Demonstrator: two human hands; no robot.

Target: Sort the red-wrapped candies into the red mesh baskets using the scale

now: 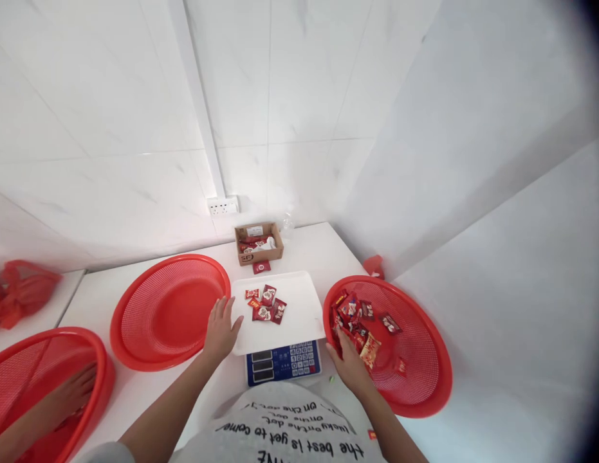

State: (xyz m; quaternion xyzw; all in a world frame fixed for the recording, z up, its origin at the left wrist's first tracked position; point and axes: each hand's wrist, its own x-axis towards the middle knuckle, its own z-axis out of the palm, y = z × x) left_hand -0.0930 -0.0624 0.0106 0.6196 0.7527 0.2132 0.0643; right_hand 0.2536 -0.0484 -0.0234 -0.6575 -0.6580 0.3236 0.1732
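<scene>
My left hand point(222, 329) is between an orange-red mesh basket point(116, 315) and a white tray point(299, 283), its fingers stretched out and thumb apart, holding nothing. The tray rests on a blue digital scale point(284, 362) and carries several small red wrapped candies point(264, 313). My right hand point(351, 365) reaches over the near-left rim of another orange-red basket point(437, 360), thumb and fingers apart at the edge of a pile of wrapped candies point(352, 310). Some of its fingertips are hard to make out against the red wrappers.
A small cardboard box point(258, 258) of red packets stands behind the tray, with one red packet point(261, 267) before it. At left, another person's hand point(74, 392) is inside a third basket point(103, 373). Red plastic bags point(26, 292) lie beyond. A wall bounds the right side.
</scene>
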